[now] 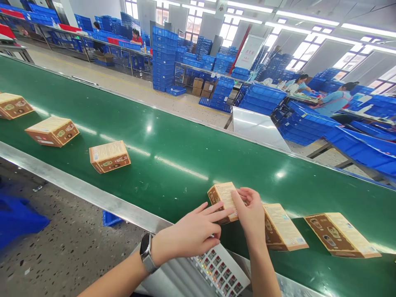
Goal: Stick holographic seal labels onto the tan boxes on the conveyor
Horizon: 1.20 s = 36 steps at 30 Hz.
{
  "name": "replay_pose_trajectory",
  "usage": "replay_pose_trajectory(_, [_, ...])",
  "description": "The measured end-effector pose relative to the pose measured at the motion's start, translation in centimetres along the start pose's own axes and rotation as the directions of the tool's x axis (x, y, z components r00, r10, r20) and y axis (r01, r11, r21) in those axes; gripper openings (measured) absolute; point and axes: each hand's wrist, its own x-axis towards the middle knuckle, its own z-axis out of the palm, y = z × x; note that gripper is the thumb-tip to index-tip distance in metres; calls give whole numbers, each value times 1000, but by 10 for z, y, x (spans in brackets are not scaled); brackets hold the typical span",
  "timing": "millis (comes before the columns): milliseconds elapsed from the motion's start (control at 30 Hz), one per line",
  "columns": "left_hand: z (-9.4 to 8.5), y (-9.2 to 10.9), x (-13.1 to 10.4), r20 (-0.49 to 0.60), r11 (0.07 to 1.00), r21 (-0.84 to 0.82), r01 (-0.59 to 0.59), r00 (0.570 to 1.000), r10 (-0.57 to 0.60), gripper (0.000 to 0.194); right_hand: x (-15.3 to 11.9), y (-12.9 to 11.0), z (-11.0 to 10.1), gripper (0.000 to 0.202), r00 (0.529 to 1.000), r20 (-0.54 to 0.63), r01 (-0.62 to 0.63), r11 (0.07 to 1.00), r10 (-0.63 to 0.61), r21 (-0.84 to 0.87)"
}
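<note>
A small brown-and-cream printed carton (227, 197) sits on the green conveyor belt between my hands. My right hand (251, 212) grips its right end, thumb on the cream face and fingers curled behind. My left hand (196, 231), with a watch on the wrist, reaches across from the left. Its index and middle fingers stretch apart over the carton's front and top, while its other fingers are bent. Below my hands, a white sheet (227, 268) with rows of small coloured pictures lies near the belt's edge, partly covered by my left hand.
Similar cartons lie on the belt, one (283, 227) just right of my right hand, another (342, 235) farther right, and three to the left, the nearest carton (109, 156) included. A metal rail (123, 206) edges the belt. Beyond stand stacked blue crates (163, 57) and seated people (335, 101).
</note>
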Motion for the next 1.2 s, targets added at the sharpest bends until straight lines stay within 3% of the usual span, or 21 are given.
replay_pose_trajectory(100, [2, 1, 3, 3, 999, -33, -25, 1000, 25, 17, 11, 0, -8, 57, 999, -16, 28, 998, -28, -48])
replay_pose_trajectory(200, [1, 1, -1, -13, 996, -90, -29, 1000, 28, 17, 20, -7, -16, 49, 998, -50, 37, 992, -43, -123])
replay_pose_trajectory(267, [-2, 1, -8, -25, 991, -123, 60, 998, -63, 13, 19, -16, -21, 42, 992, -87, 69, 981, -86, -184])
replay_pose_trajectory(367, [-12, 1, -22, -37, 949, -150, 276, 958, -285, 12, -1, -31, -28, 35, 950, -75, 267, 912, -303, -312])
replay_pose_trajectory(433, [-19, 3, -30, -46, 908, -192, 372, 921, -387, 14, -24, -37, -29, 30, 871, 123, 488, 812, -475, -319])
replay_pose_trajectory(467, [-22, 3, -34, -51, 889, -225, 398, 907, -419, 14, -37, -39, -27, 26, 798, 281, 599, 755, -533, -269])
replay_pose_trajectory(533, [-28, 5, -41, -55, 855, -309, 417, 889, -454, 15, -59, -37, -21, 19, 586, 550, 766, 628, -595, -137])
replay_pose_trajectory(567, [-29, 6, -44, -51, 836, -355, 418, 884, -464, 17, -68, -35, -17, 19, 507, 613, 810, 578, -606, -100])
replay_pose_trajectory(600, [-31, 6, -47, -42, 817, -399, 417, 881, -471, 18, -74, -32, -13, 19, 462, 639, 838, 540, -615, -86])
replay_pose_trajectory(667, [-33, 6, -53, -19, 783, -458, 421, 876, -482, 19, -78, -26, -7, 21, 455, 641, 850, 516, -618, -106])
replay_pose_trajectory(733, [-34, 5, -58, -4, 760, -468, 451, 859, -512, 19, -76, -23, -6, 24, 481, 649, 830, 546, -589, -120])
replay_pose_trajectory(867, [-34, 4, -64, -8, 723, -496, 480, 831, -557, 17, -71, -25, -11, 25, 490, 705, 780, 618, -512, -94])
replay_pose_trajectory(967, [-33, 4, -64, -29, 704, -537, 465, 824, -566, 17, -73, -28, -9, 18, 479, 657, 807, 586, -582, -71])
replay_pose_trajectory(1200, [-29, 4, -63, -25, 654, -581, 485, 792, -610, 23, -82, -32, 6, 22, 301, 489, 952, 284, -819, -111])
